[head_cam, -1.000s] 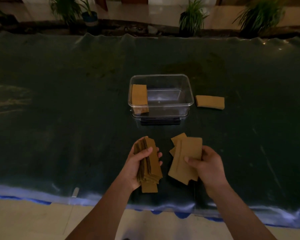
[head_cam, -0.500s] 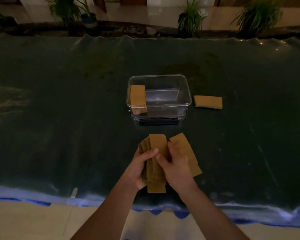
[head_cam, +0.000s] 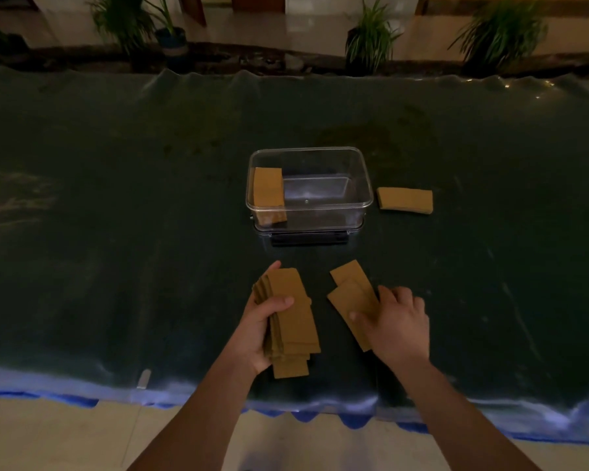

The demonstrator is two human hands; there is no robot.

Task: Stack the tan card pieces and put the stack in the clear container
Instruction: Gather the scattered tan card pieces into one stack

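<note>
A: Tan card is what both hands deal with in the head view. The left hand (head_cam: 257, 329) grips a fanned stack of card pieces (head_cam: 291, 317), thumb across the top, just above the dark green table cover (head_cam: 116, 232).

B: And the right hand (head_cam: 397, 322)?

A: Palm down, fingers pressed on two loose card pieces (head_cam: 352, 292) lying overlapped on the cover. Whether it pinches them or only rests on them, I cannot tell.

B: Where is the clear container (head_cam: 308, 195)?

A: Beyond the hands, mid-table, open, with one small stack of cards (head_cam: 268, 192) against its left wall. Another flat stack (head_cam: 405, 200) lies just right of it, outside.

B: Anything farther back?

A: Potted plants (head_cam: 371, 32) past the far edge.
</note>
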